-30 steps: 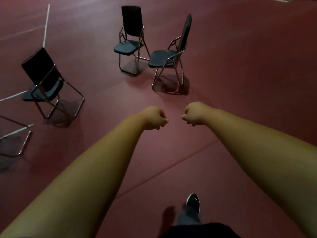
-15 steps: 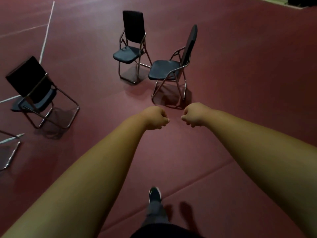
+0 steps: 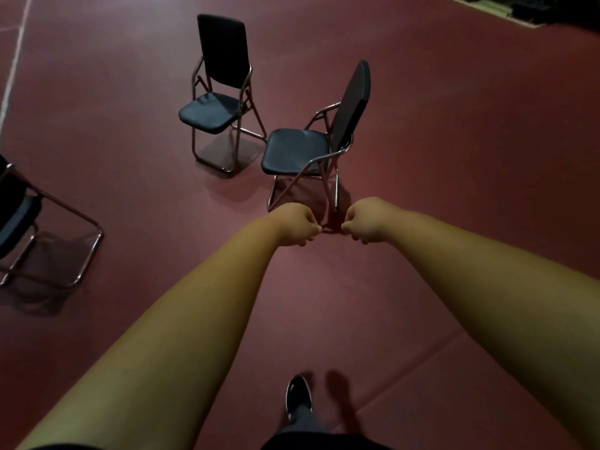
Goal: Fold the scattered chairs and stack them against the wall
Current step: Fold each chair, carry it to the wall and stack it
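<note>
Three folding chairs stand open on the dark red floor [image 3: 454,157]. None is folded yet, and no wall shows to stack against.

The step in hand looks like the approach to the nearest chair [image 3: 295,151]. The left hand [image 3: 293,224] and right hand [image 3: 367,220] are both curled into fists that hold nothing. Their knuckles are turned toward each other with a small gap between, and they hang in front of that chair's legs, not touching it.

To fold it well, both hands probably need to uncurl first. The left hand can then slip under the seat's front edge while the right steadies the top of the backrest. Lifting the seat toward the back should draw the legs together. Fingers are best kept off the crossing tubes at the hinge, where they could be pinched.

At the far left, the left chair [image 3: 19,219] is cut off by the picture's edge. Only part of its seat and its floor rail show, with the rail reaching out to the right. A white line [image 3: 13,60] runs along the floor beyond it.

Further right and further off, the middle chair [image 3: 224,53] has its backrest upright on the far side. Its seat points toward the person and a little left.

Just beside it, the nearest chair is seen side-on. Its seat juts left and its tall backrest rises on the right, the long axis near upright with the top leaning right. Whether the two frames touch, I cannot tell.

Below, one shoe [image 3: 298,396] is on the floor.
</note>
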A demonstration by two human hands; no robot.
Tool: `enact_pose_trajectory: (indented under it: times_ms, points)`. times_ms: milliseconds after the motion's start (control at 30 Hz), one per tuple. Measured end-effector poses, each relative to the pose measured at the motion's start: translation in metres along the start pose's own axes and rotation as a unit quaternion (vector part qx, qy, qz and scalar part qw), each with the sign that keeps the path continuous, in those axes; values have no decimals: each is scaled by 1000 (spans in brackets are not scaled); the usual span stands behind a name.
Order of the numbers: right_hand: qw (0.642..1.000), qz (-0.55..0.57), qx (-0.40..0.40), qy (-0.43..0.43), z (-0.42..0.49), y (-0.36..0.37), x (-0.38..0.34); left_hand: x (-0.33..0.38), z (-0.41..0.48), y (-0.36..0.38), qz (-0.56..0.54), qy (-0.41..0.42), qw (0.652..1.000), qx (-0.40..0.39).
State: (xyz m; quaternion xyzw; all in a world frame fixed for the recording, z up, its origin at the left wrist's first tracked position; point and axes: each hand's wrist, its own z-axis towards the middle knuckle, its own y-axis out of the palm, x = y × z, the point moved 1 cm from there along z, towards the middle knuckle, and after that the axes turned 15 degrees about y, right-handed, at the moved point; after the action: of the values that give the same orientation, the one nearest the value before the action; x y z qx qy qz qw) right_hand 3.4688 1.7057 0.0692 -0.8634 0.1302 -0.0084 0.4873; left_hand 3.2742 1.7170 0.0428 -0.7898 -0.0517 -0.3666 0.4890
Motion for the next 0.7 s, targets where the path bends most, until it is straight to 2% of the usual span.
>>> enact_pose_trajectory:
  times_ms: [300,500,700]
  points:
    - [998,-60,21,-8,91,-69,-34,-30,113,-67,-11,9,999,-29]
    - [999,-29,45,4,173,-109,-3,-20,204,-84,-6,9,999,-31]
    - [998,59,7,11,280,-155,36,-9,317,-102,38,-5,998,-41]
